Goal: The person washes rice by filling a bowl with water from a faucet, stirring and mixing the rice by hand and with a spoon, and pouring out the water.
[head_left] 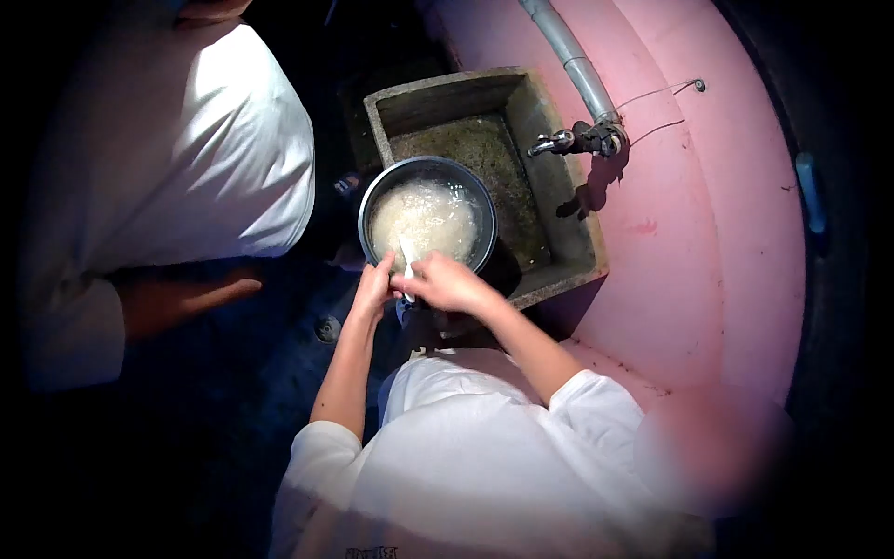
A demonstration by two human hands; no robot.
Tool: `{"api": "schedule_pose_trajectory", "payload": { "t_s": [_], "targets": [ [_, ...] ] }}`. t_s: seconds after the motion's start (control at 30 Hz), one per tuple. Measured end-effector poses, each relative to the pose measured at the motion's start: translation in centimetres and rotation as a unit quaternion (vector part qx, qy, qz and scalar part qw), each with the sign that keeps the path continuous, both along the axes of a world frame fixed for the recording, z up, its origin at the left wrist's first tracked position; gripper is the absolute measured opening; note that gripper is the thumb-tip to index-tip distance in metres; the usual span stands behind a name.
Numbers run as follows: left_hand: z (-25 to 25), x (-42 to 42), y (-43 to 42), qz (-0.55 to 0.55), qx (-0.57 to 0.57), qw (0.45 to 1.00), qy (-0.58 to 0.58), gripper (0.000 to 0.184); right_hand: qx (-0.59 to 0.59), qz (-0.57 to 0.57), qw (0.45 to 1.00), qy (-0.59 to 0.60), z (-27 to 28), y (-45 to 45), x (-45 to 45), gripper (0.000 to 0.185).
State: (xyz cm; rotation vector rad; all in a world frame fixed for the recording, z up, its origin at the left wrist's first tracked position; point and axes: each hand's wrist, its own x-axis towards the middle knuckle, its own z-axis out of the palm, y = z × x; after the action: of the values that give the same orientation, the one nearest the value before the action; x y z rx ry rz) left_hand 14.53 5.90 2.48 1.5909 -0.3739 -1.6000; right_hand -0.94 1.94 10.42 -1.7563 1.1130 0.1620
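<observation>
A dark round pot [365,207] rests over the left edge of a concrete sink [510,158]. In it lies pale, wet rice [424,219] in cloudy water. My left hand [375,285] is closed at the pot's near rim, close to the handle of a white spoon [407,252]. Beside it, my right hand [447,283] wraps around that spoon, whose far end dips toward the rice. Its exact tip is hard to make out in the glare.
A metal tap [557,143] on a grey pipe [587,82] juts over the sink from a pink wall [680,242]. At the left stands another person in white clothing [233,158], with one hand [191,303] hanging low. A small round drain-like object [327,329] lies on the dark floor.
</observation>
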Motion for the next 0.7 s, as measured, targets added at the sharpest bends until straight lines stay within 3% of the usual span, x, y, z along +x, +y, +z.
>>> {"api": "schedule_pose_trajectory", "payload": {
  "t_s": [0.07,0.13,0.17,0.23,0.27,0.33,0.47,0.53,0.6,0.63,0.7],
  "targets": [
    [0.4,0.5,0.1,-0.097,0.069,0.993,-0.006,0.033,0.016,-0.056,0.997,-0.044,-4.1,-3.1,-1.8,0.04],
    [0.5,0.3,0.2,-0.099,0.062,0.993,0.002,0.032,-0.269,-0.042,0.962,0.02,-5.7,-5.4,-2.3,0.039],
    [0.5,0.1,0.2,-0.083,0.052,0.995,0.0,0.035,-0.268,-0.042,0.962,0.017,-6.6,-6.5,-2.0,0.039],
    [0.7,0.2,0.2,-0.076,0.054,0.996,-0.003,0.037,-0.411,0.082,0.905,0.074,-7.1,-8.0,-1.2,0.069],
    [0.8,0.2,0.2,-0.074,0.056,0.996,-0.006,0.037,-0.41,0.083,0.906,0.069,-7.4,-8.1,-1.0,0.069],
    [0.6,0.3,0.3,-0.055,0.05,0.997,0.006,0.036,-0.175,0.08,0.965,0.177,-5.5,-8.2,0.0,0.083],
    [0.3,0.0,0.0,-0.042,0.056,0.998,0.007,0.033,-0.171,0.034,0.97,0.167,-10.6,-6.8,-0.8,0.092],
    [0.4,0.0,0.2,-0.032,0.053,0.998,0.009,0.033,-0.149,0.03,0.973,0.173,-10.2,-5.6,-0.9,0.09],
    [0.2,-0.2,0.4,0.001,0.035,0.999,0.009,0.034,-0.068,0.044,0.984,0.158,-11.0,-5.0,-0.7,0.08],
    [0.0,0.0,0.5,0.001,0.035,0.999,0.008,0.034,-0.069,0.056,0.989,0.115,-11.6,-4.9,-0.4,0.067],
    [-0.3,0.4,0.4,-0.03,0.048,0.998,0.002,0.034,-0.055,0.031,0.995,0.072,-12.7,-4.6,-0.1,0.061]
  ]
}}
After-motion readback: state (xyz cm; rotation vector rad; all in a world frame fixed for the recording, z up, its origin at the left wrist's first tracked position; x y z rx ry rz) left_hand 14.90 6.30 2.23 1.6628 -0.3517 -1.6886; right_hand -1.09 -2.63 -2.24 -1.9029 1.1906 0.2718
